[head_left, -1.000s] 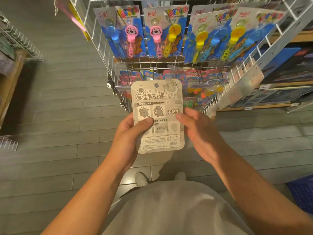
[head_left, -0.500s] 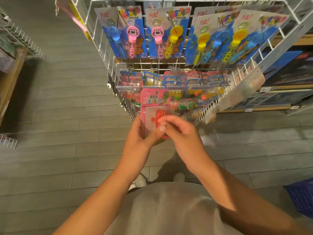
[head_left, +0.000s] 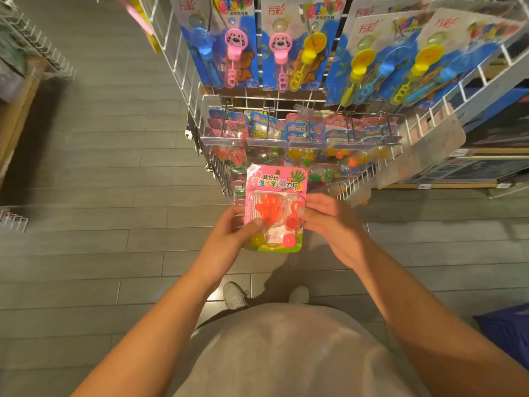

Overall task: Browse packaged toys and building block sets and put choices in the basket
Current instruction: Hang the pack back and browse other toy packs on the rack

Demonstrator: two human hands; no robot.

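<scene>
Both hands are holding the pink toy pack (head_left: pixel 276 206) face up at frame centre: left hand (head_left: pixel 229 239) pinching its left edge, right hand (head_left: pixel 329 222) pinching the right. Judging it chosen, keep one firm pinch while carrying it toward the blue basket (head_left: pixel 506 333), lower right

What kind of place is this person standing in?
Most likely a toy or variety shop. A white wire rack carries hanging carded bubble wands, more packets hang on hooks below, and both hands hold a pink toy pack. Shelf-edge labels show at the right.
</scene>
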